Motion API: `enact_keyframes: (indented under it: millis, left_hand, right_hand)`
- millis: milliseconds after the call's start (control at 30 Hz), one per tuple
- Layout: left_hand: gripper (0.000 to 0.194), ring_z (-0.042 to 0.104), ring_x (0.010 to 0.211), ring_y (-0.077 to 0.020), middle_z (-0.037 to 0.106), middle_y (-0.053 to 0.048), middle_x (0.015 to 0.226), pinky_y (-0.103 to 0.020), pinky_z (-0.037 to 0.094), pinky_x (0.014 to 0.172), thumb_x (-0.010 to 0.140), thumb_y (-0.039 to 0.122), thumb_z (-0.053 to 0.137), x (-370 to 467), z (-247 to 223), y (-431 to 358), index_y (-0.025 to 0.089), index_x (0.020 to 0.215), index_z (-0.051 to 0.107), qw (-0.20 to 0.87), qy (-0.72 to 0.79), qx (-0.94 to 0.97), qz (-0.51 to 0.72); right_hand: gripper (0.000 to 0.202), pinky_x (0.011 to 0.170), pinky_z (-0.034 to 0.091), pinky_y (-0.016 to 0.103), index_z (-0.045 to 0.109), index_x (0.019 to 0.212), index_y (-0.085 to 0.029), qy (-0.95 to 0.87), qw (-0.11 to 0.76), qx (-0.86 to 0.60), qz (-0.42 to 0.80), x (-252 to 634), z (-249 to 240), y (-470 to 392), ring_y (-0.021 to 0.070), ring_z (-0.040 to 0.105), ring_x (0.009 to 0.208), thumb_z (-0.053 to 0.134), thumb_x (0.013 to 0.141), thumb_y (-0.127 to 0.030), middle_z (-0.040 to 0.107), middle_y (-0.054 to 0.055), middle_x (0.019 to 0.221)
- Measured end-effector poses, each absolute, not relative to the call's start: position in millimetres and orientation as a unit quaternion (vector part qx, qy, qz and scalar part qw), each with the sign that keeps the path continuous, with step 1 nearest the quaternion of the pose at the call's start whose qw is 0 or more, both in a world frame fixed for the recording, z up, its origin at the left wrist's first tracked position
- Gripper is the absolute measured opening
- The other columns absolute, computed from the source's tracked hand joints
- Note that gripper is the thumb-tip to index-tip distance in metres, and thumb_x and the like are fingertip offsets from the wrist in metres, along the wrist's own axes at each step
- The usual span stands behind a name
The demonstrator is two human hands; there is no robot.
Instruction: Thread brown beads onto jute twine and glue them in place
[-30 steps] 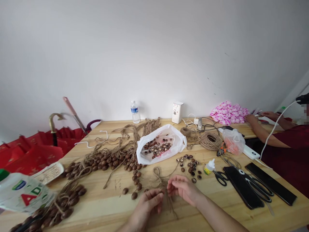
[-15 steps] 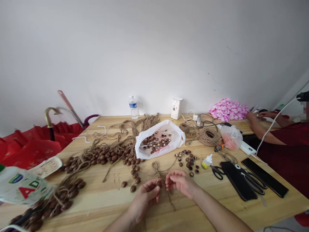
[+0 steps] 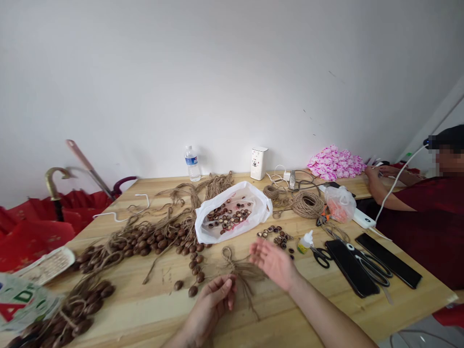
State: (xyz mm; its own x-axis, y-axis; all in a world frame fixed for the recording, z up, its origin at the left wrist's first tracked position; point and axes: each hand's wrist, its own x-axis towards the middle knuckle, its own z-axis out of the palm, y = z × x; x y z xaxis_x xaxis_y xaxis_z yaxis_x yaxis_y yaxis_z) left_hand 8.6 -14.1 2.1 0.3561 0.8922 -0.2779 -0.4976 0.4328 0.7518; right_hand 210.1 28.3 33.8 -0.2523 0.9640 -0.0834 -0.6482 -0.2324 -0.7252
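Note:
My left hand (image 3: 214, 300) is closed in a pinch over the table, thumb against fingers. A brown nut shell showed between these fingertips a moment earlier; now it is mostly hidden by the thumb. Just beyond lies a bundle of knotted twine (image 3: 232, 262) with a loop at its top and loose strands fanning out. My right hand (image 3: 274, 263) is open, fingers stretched and a little blurred, holding nothing. It hovers right of the twine, near loose half shells (image 3: 281, 240). A small glue bottle (image 3: 305, 241) stands to the right of them.
A white plastic bag (image 3: 203, 235) of shells lies open mid-table. Strung nuts (image 3: 145, 241) spread leftward. Twine coils (image 3: 308, 205), scissors (image 3: 375, 270) and a black phone (image 3: 351, 268) are on the right. A water bottle (image 3: 192, 164) stands by the wall; another person's arm (image 3: 384, 191) is far right.
My right hand has moved away from my left hand and opened out toward the loose shells. My left hand stays pinched. The whole view has shifted slightly.

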Motion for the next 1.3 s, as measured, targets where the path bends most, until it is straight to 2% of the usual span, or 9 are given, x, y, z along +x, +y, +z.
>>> enact_keyframes:
  millis: [100,200,267,367,567,867,967,1133,1300]
  left_hand:
    - [0.025,0.046,0.05,-0.0067,0.06,-0.003,0.072,-0.022,0.034,0.05,0.069,0.031,0.071,7,2,-14,0.012,0.085,0.067,0.78,0.336,0.279,0.449]
    - [0.024,0.046,0.05,-0.0065,0.059,-0.003,0.074,-0.022,0.034,0.05,0.071,0.029,0.07,6,1,-12,0.012,0.088,0.067,0.79,0.322,0.269,0.447]
    - [0.024,0.046,0.05,-0.0064,0.059,-0.003,0.075,-0.022,0.033,0.05,0.072,0.028,0.069,5,-1,-11,0.012,0.09,0.067,0.797,0.311,0.264,0.446]
    - [0.023,0.046,0.051,-0.0064,0.058,-0.003,0.075,-0.022,0.033,0.05,0.073,0.025,0.069,4,-3,-10,0.012,0.092,0.067,0.802,0.296,0.261,0.448]
    - [0.029,0.046,0.052,-0.0068,0.058,-0.002,0.079,-0.024,0.034,0.052,0.068,0.025,0.073,4,1,-10,0.015,0.094,0.068,0.801,0.298,0.259,0.45]
    - [0.035,0.042,0.05,-0.0083,0.057,0.001,0.066,-0.023,0.03,0.05,0.063,0.034,0.075,4,7,-13,0.015,0.09,0.066,0.703,0.416,0.399,0.417]
    - [0.027,0.047,0.058,-0.0127,0.061,-0.002,0.07,-0.025,0.034,0.054,0.064,0.033,0.072,-1,10,-10,0.015,0.084,0.067,0.621,0.47,0.489,0.392]
    - [0.006,0.05,0.062,-0.017,0.058,-0.001,0.064,-0.026,0.035,0.058,0.067,0.017,0.059,-13,18,-9,0.018,0.066,0.065,0.415,0.533,0.679,0.288]
    - [0.018,0.057,0.078,-0.0204,0.062,-0.007,0.082,-0.028,0.037,0.068,0.068,0.009,0.05,-18,26,-12,0.019,0.073,0.064,0.269,0.558,0.77,0.149]
  right_hand:
    - [0.019,0.093,0.043,0.04,0.061,0.095,-0.019,-0.227,0.631,-0.294,0.681,229,43,43,0.0198,0.059,0.1,0.051,0.082,-0.028,0.063,0.008,0.104]
    - [0.019,0.087,0.047,0.038,0.063,0.094,-0.019,-0.234,0.629,-0.301,0.678,239,48,46,0.0197,0.061,0.093,0.051,0.081,-0.027,0.064,0.007,0.101]
    - [0.015,0.069,0.051,0.033,0.064,0.089,-0.018,-0.275,0.606,-0.283,0.691,235,49,38,0.0174,0.063,0.073,0.056,0.079,-0.025,0.067,0.005,0.082]
    - [0.01,0.045,0.041,0.023,0.065,0.078,-0.015,-0.359,0.548,-0.279,0.702,219,46,23,0.012,0.054,0.046,0.061,0.076,-0.024,0.059,-0.001,0.052]
    - [0.025,0.047,0.039,0.023,0.063,0.075,-0.011,-0.478,0.419,-0.38,0.673,193,31,6,0.0102,0.052,0.044,0.063,0.076,-0.036,0.06,0.0,0.052]
    - [0.012,0.057,0.041,0.026,0.067,0.079,-0.018,-0.769,0.333,-0.44,0.323,192,29,-1,0.0142,0.054,0.061,0.055,0.081,-0.022,0.065,0.003,0.07]
    - [0.018,0.07,0.047,0.033,0.065,0.092,-0.019,-0.809,0.345,-0.416,0.232,194,29,6,0.0194,0.057,0.077,0.05,0.082,-0.016,0.065,0.007,0.082]
    - [0.044,0.1,0.034,0.047,0.051,0.124,-0.02,-0.9,0.258,-0.337,0.095,183,24,26,0.0259,0.034,0.124,0.043,0.082,-0.009,0.05,0.011,0.129]
    - [0.041,0.102,0.03,0.049,0.05,0.127,-0.021,-0.901,0.174,-0.396,0.038,177,15,34,0.0289,0.03,0.128,0.043,0.087,-0.017,0.05,0.01,0.13]
